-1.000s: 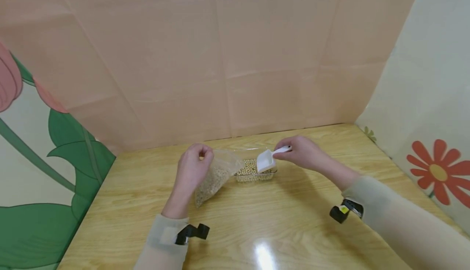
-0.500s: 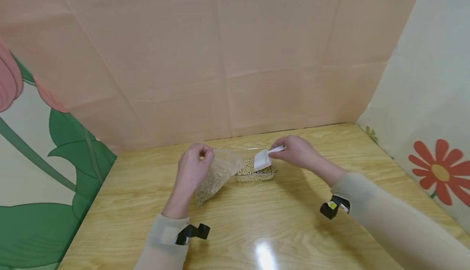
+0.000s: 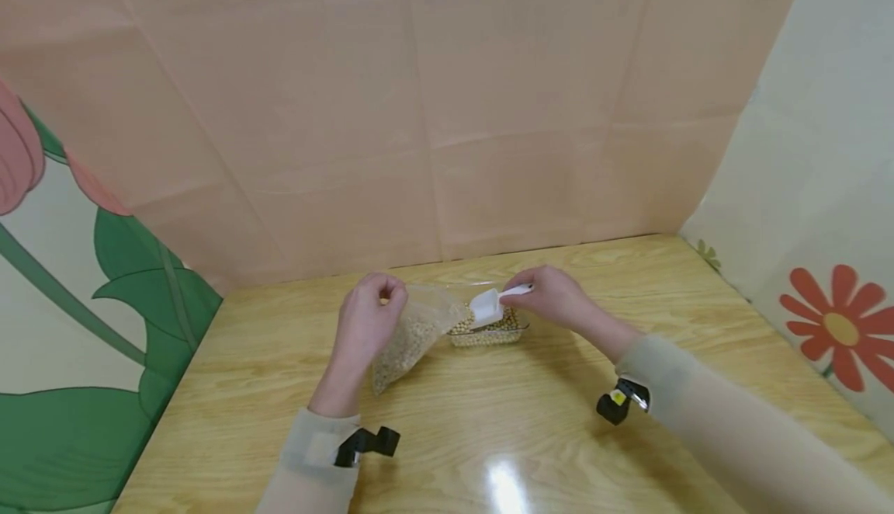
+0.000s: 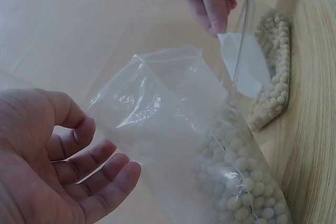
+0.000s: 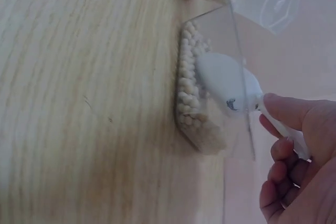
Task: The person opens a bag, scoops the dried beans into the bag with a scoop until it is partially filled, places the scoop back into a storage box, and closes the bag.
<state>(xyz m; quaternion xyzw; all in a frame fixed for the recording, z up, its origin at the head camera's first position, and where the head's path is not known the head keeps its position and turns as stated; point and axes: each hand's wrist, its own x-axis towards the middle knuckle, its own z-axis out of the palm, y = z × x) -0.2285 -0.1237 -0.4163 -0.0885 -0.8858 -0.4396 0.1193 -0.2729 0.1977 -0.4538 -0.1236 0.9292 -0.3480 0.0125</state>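
My left hand (image 3: 365, 318) pinches the upper edge of a clear plastic bag (image 4: 163, 108), with thumb and forefinger at its rim. Pale, round, bean-like balls (image 4: 244, 184) fill the lower part of the bag, which leans toward a clear box. That transparent box (image 3: 497, 337) holds more of these balls (image 5: 187, 85). My right hand (image 3: 555, 296) grips the handle of a white scoop (image 3: 486, 307). The scoop's head dips inside the box, its front edge at the balls, near the bag's mouth. Whether balls lie in the scoop is hard to tell.
A wood-grain table (image 3: 447, 428) carries the bag and box. Behind it hangs a pinkish sheet (image 3: 419, 110). Walls with painted flowers (image 3: 838, 329) flank both sides. Each sleeve bears a small black camera mount (image 3: 366, 446).
My right hand has shifted left with the scoop, from the box's right side toward its left part near the bag. The left hand and the bag stay nearly still.
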